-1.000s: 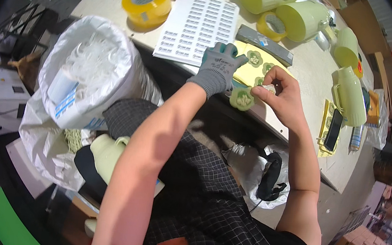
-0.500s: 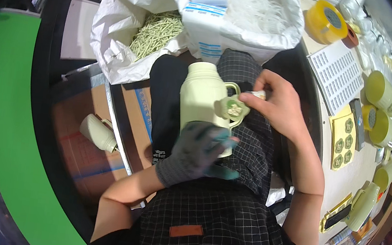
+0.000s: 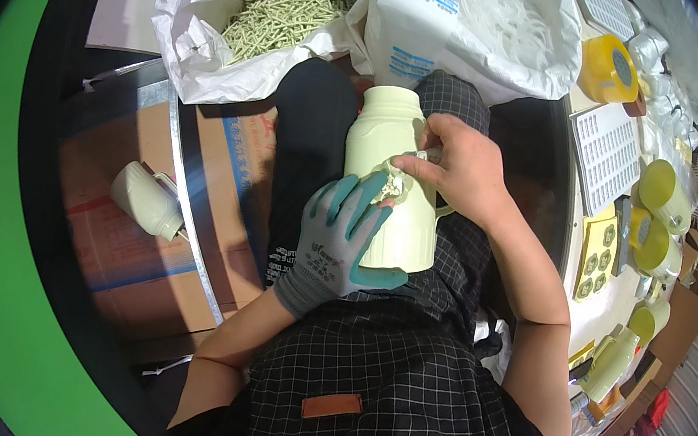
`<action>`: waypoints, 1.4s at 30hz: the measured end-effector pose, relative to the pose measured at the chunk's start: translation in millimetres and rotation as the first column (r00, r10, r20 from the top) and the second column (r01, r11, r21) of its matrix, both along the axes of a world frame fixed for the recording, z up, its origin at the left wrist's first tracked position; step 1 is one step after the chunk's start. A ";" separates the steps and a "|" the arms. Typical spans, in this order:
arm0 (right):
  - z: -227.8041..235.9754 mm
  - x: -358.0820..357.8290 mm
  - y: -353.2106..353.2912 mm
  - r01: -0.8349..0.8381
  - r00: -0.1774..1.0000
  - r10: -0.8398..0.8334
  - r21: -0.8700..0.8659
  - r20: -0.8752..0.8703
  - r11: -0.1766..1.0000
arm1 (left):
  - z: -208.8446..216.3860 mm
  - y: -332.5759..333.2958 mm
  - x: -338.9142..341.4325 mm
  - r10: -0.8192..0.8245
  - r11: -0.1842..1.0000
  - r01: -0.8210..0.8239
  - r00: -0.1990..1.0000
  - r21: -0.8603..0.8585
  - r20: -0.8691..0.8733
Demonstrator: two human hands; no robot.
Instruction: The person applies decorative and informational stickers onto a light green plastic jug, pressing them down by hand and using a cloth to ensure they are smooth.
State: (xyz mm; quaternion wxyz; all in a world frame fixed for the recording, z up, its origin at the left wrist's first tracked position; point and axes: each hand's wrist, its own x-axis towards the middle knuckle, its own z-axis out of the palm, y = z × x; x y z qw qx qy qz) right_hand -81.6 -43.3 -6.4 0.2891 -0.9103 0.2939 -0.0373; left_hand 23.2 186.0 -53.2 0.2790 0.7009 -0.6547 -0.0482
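A pale green thermos jug lies across my lap, its wide neck pointing away from me. My right hand, bare, is closed in a pinch over the jug's side. Under its thumb is a small green flower-shaped sticker with a light design, partly covered by fingers. A greyish bit between thumb and forefinger is too hidden to name. My left hand wears a grey and teal glove. Its fingers are spread over the jug's left side, tips beside the sticker, while the thumb runs along the base.
Beyond my knees, one white sack holds pale green sticks and another translucent strips. At right, a table bears a yellow tape roll, a label sheet, a sticker sheet and several jugs. Another jug lies on cardboard at left.
My gloved left hand has moved up and spread onto the jug. The right hand has shifted left, bringing the sticker over the jug's body. The whole view has turned a little.
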 end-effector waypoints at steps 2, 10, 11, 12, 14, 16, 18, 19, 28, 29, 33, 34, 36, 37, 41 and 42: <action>-10.3 -1.1 2.8 0.034 0.995 -0.004 -0.308 0.096 0.951 | -0.9 4.7 -2.0 0.010 0.998 -0.011 1.000 0.058 0.023; -8.0 -15.7 14.3 0.105 0.991 -0.075 -0.296 0.110 0.950 | 7.0 0.9 -12.0 0.059 0.994 -0.059 0.998 0.095 0.000; -16.6 -26.3 5.1 0.221 0.974 -0.197 -0.275 0.110 0.936 | 9.8 6.5 -10.4 0.015 0.988 -0.027 0.997 0.152 0.081; -16.0 -39.3 -0.5 0.260 0.961 -0.231 -0.209 0.152 0.943 | 5.0 8.4 -6.6 -0.037 0.986 0.012 0.988 0.166 0.149; -4.4 -57.2 5.5 0.151 0.964 -0.138 -0.044 0.227 0.987 | -4.1 22.1 -8.0 0.163 0.986 -0.155 0.966 0.054 -0.199; 12.5 -72.7 32.0 -0.053 0.964 0.015 0.136 0.265 0.989 | -3.2 21.3 -0.3 0.222 0.972 -0.234 0.936 -0.009 -0.275; 17.0 -89.4 63.9 -0.106 0.962 0.075 0.103 0.262 0.989 | 1.2 5.8 3.1 0.157 0.972 -0.193 0.957 -0.134 -0.243; 14.9 -96.2 73.9 -0.098 0.962 0.100 -0.018 0.253 0.995 | 7.6 -5.1 1.9 0.128 0.964 -0.169 0.971 -0.206 -0.200; 46.0 -204.0 -57.0 0.622 0.663 -0.191 -0.391 0.724 0.679 | 62.3 -68.4 -53.6 -0.254 0.902 0.146 0.941 -0.405 -0.225; 44.4 -234.7 -101.0 0.743 0.599 -0.331 -0.351 0.729 0.571 | 55.7 -71.2 -60.3 -0.291 0.899 0.153 0.909 -0.410 -0.298; 103.5 -274.7 -248.7 0.917 0.399 -0.416 -0.354 0.817 0.185 | 51.2 -72.9 -52.8 -0.261 0.929 0.167 0.928 -0.330 -0.266; 102.2 -267.6 -270.2 0.924 0.382 -0.482 -0.326 0.788 0.200 | 50.5 -69.1 -40.6 -0.219 0.935 0.135 0.947 -0.329 -0.234; 69.4 -272.1 -302.9 0.909 0.410 -0.566 -0.269 0.715 0.319 | 45.9 -59.5 -15.2 -0.135 0.948 0.063 0.967 -0.313 -0.216; 36.8 -239.9 -287.8 0.905 0.415 -0.719 -0.174 0.558 0.388 | 43.2 -42.0 1.2 -0.013 0.963 -0.038 0.982 -0.267 -0.190; -90.2 -361.5 -201.0 0.724 0.669 -0.711 -0.403 0.214 0.560 | -14.9 6.9 17.6 0.302 0.923 -0.342 0.927 -0.174 -0.221; -100.0 -385.9 -173.9 0.665 0.687 -0.716 -0.505 0.124 0.550 | -36.0 23.4 29.7 0.403 0.891 -0.435 0.890 -0.133 -0.212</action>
